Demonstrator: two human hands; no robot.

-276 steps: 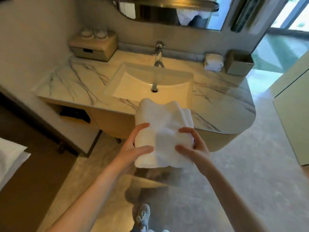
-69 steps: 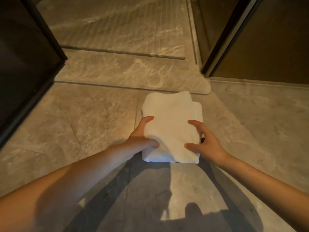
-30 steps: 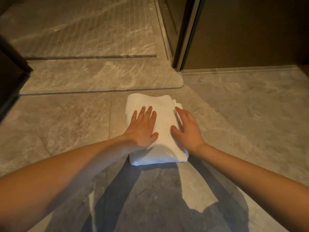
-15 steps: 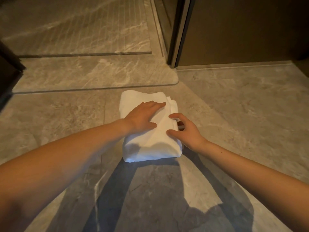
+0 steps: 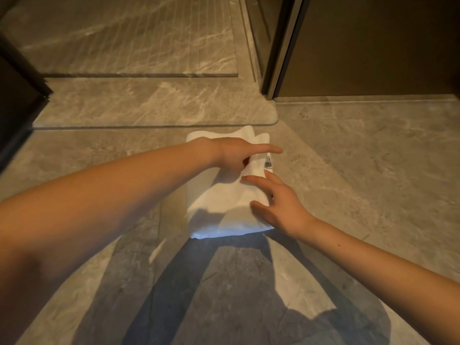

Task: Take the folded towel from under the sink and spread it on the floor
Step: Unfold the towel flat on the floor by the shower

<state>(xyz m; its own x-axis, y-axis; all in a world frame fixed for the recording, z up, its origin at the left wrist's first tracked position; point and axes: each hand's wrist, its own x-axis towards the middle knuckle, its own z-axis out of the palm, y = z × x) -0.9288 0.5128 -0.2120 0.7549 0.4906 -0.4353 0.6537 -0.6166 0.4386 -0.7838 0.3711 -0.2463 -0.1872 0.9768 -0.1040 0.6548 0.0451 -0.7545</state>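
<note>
Grey stone floor (image 5: 348,170), folded towel (image 5: 224,210) lying dead centre. Left hand (image 5: 239,153) pinching top layer at towel's 1 o'clock; right hand (image 5: 281,205) splayed flat, 3 o'clock edge. Unfolding step, I'd say; next, peel layer open.

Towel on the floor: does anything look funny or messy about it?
Only a little. The towel is folded on the floor, but its far right corner is rumpled up where the left hand pinches a layer, showing a small label. The right hand rests on it. No tears or spills show.
</note>
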